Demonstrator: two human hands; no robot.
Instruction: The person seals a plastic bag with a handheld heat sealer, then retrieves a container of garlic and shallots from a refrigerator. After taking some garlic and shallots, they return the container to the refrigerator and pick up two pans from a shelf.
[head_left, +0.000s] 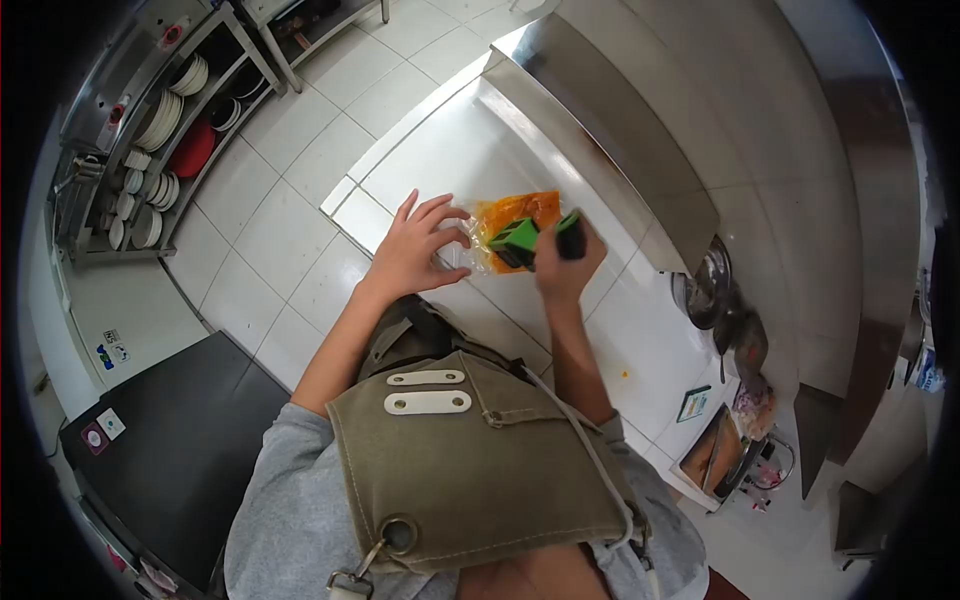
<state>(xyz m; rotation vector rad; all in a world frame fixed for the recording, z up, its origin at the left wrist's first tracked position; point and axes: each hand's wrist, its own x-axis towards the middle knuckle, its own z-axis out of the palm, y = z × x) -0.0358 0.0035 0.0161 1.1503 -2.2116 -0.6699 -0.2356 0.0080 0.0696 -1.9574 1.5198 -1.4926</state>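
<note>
A clear plastic bag [505, 215] with orange contents lies on the white counter [440, 150] in front of me. My left hand [420, 245] holds the bag's near left edge with fingers spread. My right hand [568, 262] grips a green and black tool [522, 238], seemingly scissors, with its green end over the bag. An olive apron bib hangs on my chest below.
A steel shelf [610, 120] runs along the counter's far side. Pans [725, 310] and a tray of food [722, 450] sit to the right. A rack with stacked plates [160, 120] stands at the left, and a black appliance top [170, 440] lies lower left.
</note>
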